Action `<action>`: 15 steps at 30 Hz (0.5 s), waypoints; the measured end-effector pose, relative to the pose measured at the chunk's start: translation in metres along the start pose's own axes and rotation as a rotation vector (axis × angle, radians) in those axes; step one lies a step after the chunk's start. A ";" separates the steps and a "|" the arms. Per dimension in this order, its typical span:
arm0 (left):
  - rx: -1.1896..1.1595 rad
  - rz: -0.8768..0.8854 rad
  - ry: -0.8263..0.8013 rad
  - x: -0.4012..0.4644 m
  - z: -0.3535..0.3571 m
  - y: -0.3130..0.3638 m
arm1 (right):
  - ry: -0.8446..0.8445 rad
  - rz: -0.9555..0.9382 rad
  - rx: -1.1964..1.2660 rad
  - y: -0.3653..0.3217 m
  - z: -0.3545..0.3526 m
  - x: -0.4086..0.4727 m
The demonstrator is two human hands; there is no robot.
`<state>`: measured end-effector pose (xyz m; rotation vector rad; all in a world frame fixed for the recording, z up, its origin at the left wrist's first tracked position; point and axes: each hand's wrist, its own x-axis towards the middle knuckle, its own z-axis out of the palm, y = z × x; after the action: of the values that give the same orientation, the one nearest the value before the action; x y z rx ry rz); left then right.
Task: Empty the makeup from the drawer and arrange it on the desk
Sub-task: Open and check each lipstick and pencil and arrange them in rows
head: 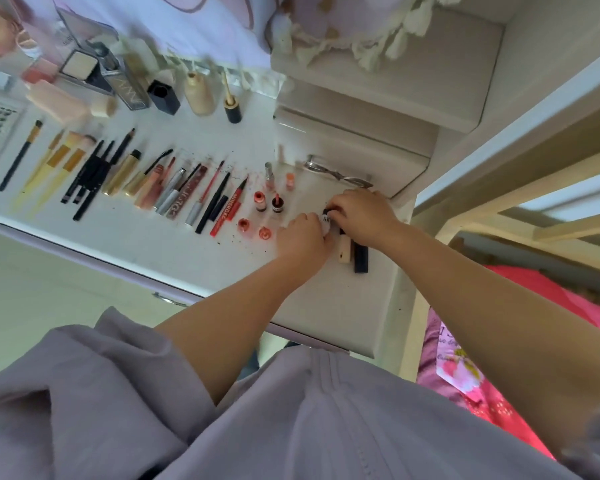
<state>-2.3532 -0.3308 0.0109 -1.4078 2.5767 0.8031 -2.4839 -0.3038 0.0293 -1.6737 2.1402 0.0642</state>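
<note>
On the white table (174, 244), makeup is laid in rows: brushes, pencils, and a red liner (228, 208) on which lettering is printed but cannot be read with certainty. A small white, black-capped item (326, 221) is gripped between the left hand (303, 237) and the right hand (359, 214). Just beside them lie a beige tube (344, 251) and a black tube (360, 259). An eyelash curler (336, 173) lies behind the hands.

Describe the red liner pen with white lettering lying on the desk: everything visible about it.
The red liner pen is slim, glossy like plastic, with white lettering along its barrel and a fine dark tip pointing away from the person. It lies flat and slanted on the white desk, last in the row of pencils, beside a black pencil. Neither hand touches it.
</note>
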 end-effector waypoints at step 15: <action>-0.296 0.416 -0.140 -0.026 -0.088 -0.005 | -0.023 0.229 1.053 -0.037 -0.070 -0.062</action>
<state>-2.3204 -0.3565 0.0932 -0.8282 2.7591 1.3326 -2.4587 -0.2772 0.1223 -0.7954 1.7881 -0.8188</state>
